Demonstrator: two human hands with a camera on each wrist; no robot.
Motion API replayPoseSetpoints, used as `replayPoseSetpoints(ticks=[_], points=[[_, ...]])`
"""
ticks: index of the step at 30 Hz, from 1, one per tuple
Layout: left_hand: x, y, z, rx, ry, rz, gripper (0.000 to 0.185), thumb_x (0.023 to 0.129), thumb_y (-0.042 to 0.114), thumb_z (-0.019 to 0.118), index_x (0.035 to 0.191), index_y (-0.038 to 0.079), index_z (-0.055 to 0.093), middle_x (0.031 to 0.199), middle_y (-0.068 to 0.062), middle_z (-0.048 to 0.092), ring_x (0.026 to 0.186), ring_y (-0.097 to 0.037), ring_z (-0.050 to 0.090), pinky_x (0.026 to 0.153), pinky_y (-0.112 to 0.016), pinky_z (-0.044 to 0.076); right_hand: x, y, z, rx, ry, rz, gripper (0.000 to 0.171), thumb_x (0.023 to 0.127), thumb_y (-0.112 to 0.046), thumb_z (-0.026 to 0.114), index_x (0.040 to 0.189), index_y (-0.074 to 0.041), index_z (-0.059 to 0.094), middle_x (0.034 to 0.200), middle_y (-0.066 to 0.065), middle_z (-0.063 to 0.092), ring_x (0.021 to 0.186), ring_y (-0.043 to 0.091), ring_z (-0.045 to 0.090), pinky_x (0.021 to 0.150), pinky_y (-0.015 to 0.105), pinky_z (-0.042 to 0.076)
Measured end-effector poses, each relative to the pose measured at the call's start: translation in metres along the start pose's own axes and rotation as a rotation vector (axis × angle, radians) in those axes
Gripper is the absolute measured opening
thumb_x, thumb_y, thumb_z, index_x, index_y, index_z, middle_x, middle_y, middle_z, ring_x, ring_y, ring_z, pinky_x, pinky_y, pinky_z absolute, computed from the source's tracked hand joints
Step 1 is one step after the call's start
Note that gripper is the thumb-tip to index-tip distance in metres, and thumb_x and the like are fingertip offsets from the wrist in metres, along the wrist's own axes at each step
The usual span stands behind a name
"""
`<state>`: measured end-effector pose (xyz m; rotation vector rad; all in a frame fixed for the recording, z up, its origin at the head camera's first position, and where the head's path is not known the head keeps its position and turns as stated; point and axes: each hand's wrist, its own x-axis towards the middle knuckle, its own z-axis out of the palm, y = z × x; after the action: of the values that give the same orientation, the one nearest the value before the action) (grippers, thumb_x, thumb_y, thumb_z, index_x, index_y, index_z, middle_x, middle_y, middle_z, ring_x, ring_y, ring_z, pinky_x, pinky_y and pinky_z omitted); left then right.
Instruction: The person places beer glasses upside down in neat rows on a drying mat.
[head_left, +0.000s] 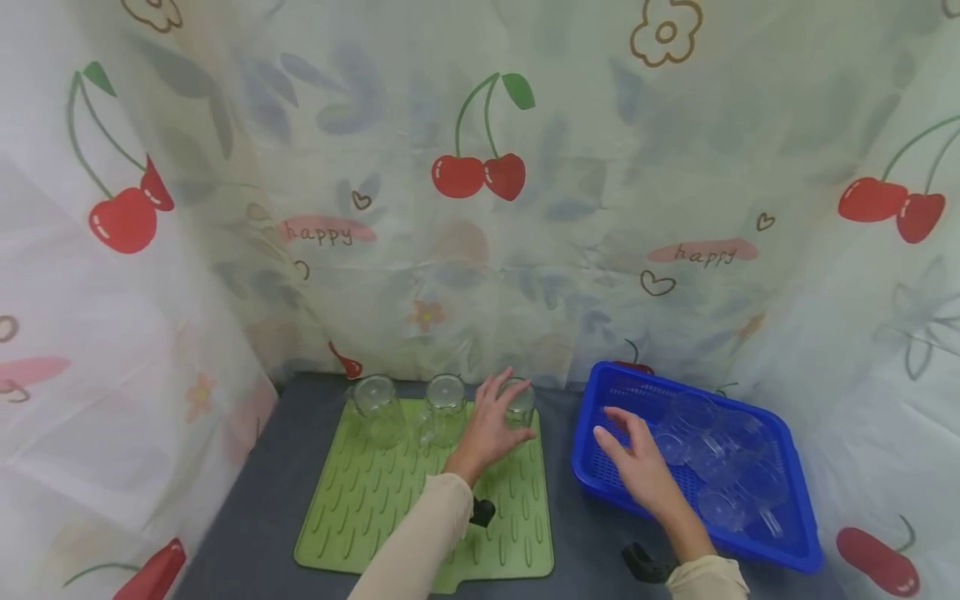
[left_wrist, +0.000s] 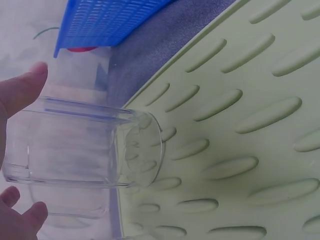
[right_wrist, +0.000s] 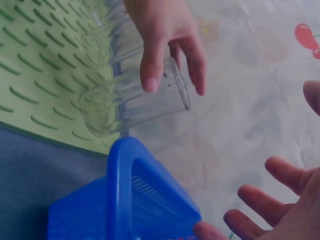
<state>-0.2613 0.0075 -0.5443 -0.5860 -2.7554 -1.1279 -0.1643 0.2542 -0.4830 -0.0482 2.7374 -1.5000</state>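
While our left hand (head_left: 491, 425) rests over the back right corner of the green drying mat (head_left: 360, 508), its fingers are loosely spread about a clear glass (head_left: 519, 402) — thumb on one side, fingertips on the other; the left wrist view shows the thumb (left_wrist: 22, 90) just at the wall near the base, though we cannot tell whether it actually presses. That glass stands mouth-down on the mat, third in a row with two more upturned glasses (head_left: 375, 400) to its left, all along the mat's far edge. Our right hand (head_left: 637, 458) hovers flat over the near left part of the blue basket (head_left: 795, 546), fingers straight and slightly apart, holding nothing. Several clear glasses (head_left: 712, 458) lie jumbled inside the basket. Mat and basket sit side by side on a dark grey tabletop (head_left: 247, 517) — a narrow strip of it between them. A cherry-print curtain (head_left: 480, 175) closes off the back and sides.
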Motion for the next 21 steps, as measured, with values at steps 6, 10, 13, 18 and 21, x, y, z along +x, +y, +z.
replayPoseSetpoints(ticks=[6,10,13,18,21], points=[[-0.008,0.001,-0.004,0.037,-0.009,0.027,0.089,0.079,0.036,0.089,0.155,0.036,0.042,0.172,0.005,0.019,0.160,-0.034,0.012,0.119,-0.061,0.037,0.002,0.000,-0.007,-0.034,-0.018,-0.001,0.070,0.105,-0.057,0.045,0.158,-0.014,0.030,0.161,0.019,0.028,0.152,0.043,0.026,0.116,0.066,0.037],[-0.013,0.001,-0.005,0.061,-0.012,0.058,0.091,0.079,0.040,0.089,0.156,0.038,0.040,0.172,0.006,0.017,0.161,-0.034,0.010,0.117,-0.061,0.039,0.002,0.002,-0.010,-0.049,-0.011,-0.009,0.071,0.105,-0.057,0.044,0.158,-0.013,0.029,0.161,0.020,0.027,0.152,0.044,0.027,0.115,0.067,0.037],[-0.017,0.001,-0.008,0.062,-0.012,0.076,0.092,0.079,0.041,0.088,0.156,0.040,0.038,0.173,0.005,0.016,0.161,-0.033,0.009,0.117,-0.062,0.039,0.002,0.003,-0.012,-0.061,-0.007,-0.015,0.071,0.105,-0.057,0.044,0.159,-0.013,0.029,0.162,0.020,0.026,0.152,0.044,0.026,0.115,0.067,0.037],[-0.025,-0.001,-0.010,0.041,-0.022,0.077,0.095,0.080,0.045,0.086,0.158,0.044,0.032,0.173,0.008,0.011,0.161,-0.032,0.007,0.116,-0.063,0.039,0.003,0.005,-0.013,-0.118,0.020,-0.025,0.072,0.105,-0.057,0.044,0.158,-0.011,0.030,0.161,0.022,0.027,0.148,0.044,0.028,0.113,0.069,0.037],[-0.030,-0.003,-0.010,0.030,-0.027,0.074,0.095,0.080,0.047,0.086,0.158,0.044,0.031,0.173,0.009,0.009,0.161,-0.032,0.007,0.116,-0.063,0.040,0.005,0.005,-0.016,-0.152,0.040,-0.031,0.071,0.105,-0.056,0.044,0.158,-0.010,0.031,0.160,0.023,0.028,0.147,0.044,0.029,0.112,0.069,0.038]])
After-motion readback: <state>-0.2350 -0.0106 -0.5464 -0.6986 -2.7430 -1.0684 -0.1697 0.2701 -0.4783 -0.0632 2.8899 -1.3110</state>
